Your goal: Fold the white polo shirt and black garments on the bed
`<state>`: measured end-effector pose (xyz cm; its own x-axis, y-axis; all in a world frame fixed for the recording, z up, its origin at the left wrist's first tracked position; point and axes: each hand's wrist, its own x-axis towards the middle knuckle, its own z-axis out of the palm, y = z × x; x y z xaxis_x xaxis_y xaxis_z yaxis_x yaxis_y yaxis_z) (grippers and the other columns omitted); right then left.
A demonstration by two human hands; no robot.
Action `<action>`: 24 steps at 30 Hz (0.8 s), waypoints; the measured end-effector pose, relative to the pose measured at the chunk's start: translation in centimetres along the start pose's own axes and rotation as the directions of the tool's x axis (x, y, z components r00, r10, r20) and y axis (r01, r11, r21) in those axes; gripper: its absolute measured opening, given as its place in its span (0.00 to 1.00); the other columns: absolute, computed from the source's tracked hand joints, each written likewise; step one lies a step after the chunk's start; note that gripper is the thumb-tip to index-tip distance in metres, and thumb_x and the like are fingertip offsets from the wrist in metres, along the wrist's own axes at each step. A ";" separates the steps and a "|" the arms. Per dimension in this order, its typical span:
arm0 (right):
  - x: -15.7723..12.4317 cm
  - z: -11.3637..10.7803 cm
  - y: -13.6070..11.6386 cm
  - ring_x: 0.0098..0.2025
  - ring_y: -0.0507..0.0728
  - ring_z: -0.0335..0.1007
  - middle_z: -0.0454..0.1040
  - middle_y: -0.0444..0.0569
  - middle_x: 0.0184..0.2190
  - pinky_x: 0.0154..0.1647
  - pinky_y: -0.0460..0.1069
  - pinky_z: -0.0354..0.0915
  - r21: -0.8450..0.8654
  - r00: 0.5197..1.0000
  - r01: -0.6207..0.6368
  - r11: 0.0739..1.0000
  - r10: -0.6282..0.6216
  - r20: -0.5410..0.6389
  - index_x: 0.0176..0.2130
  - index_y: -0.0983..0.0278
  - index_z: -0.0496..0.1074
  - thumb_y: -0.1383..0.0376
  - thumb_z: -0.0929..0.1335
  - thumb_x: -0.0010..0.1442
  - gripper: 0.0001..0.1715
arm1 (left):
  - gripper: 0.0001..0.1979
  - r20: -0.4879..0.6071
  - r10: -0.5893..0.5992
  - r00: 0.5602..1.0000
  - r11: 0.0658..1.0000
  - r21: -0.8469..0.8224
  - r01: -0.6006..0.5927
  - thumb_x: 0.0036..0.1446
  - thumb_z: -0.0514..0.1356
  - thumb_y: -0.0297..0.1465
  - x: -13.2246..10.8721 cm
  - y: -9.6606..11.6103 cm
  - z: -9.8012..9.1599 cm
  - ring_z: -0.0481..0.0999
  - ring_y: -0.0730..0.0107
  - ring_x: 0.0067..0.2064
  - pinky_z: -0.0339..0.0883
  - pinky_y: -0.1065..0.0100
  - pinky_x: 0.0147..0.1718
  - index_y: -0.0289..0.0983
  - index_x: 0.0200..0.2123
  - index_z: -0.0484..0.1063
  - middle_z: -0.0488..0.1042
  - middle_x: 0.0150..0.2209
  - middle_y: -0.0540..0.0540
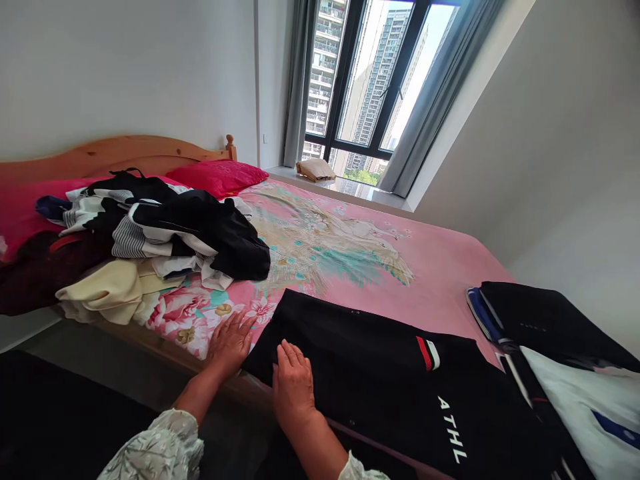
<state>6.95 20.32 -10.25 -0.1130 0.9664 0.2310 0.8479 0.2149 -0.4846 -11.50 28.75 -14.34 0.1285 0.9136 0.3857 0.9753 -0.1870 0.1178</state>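
A black garment (360, 360) lies spread flat along the near side of the bed, with white letters "ATHL" and a red and white stripe at its right part. Whether it is a shirt or trousers I cannot tell. My right hand (293, 381) rests on its left end, fingers stretched out and close together. Just left of the garment, my left hand (233, 341) lies on the flowered sheet near the bed's edge, its fingers extended flat. Neither hand grips anything.
A loose heap of clothes (200, 230) covers the bed's left side, with a cream cloth (107, 290) at its front. Folded clothes (555, 323) are stacked at the right, beside a white garment (585, 393). Behind are a pink pillow (217, 177) and wooden headboard (145, 148).
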 end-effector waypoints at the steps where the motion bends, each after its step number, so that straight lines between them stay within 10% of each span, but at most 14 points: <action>1: 0.1 -0.1 -0.1 0.61 0.58 0.58 0.64 0.51 0.59 0.57 0.57 0.58 0.007 1.000 0.002 1.000 -0.002 -0.009 0.57 0.62 0.65 0.69 0.60 0.63 0.23 | 0.22 -0.004 -0.003 1.000 1.000 -0.003 0.003 0.59 0.49 0.34 0.0 0.0 0.0 0.59 0.59 0.63 0.51 0.55 0.60 0.45 0.56 0.66 0.61 0.62 0.45; 16: 0.8 0.2 -2.3 0.66 0.62 0.47 0.57 0.55 0.63 0.58 0.62 0.56 0.044 0.991 0.066 0.997 -0.070 0.110 0.61 0.64 0.58 0.59 0.65 0.61 0.31 | 0.22 0.057 -0.028 0.998 1.000 0.008 0.028 0.59 0.49 0.33 0.1 0.5 -0.7 0.58 0.59 0.63 0.50 0.55 0.60 0.44 0.56 0.66 0.60 0.63 0.45; 24: -4.0 -5.7 -0.6 0.62 0.62 0.56 0.66 0.52 0.57 0.56 0.61 0.61 0.148 0.992 0.124 0.981 -0.126 0.004 0.52 0.60 0.68 0.67 0.65 0.58 0.21 | 0.20 0.208 -0.118 0.971 0.977 -0.152 0.151 0.58 0.50 0.33 1.6 0.6 -2.7 0.60 0.61 0.62 0.51 0.57 0.60 0.43 0.52 0.70 0.64 0.61 0.45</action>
<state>9.85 15.48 -6.05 -0.2214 0.9320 0.2869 0.7411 0.3520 -0.5717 -11.24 29.17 -11.20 0.0475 0.9842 0.1705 0.9449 -0.0996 0.3119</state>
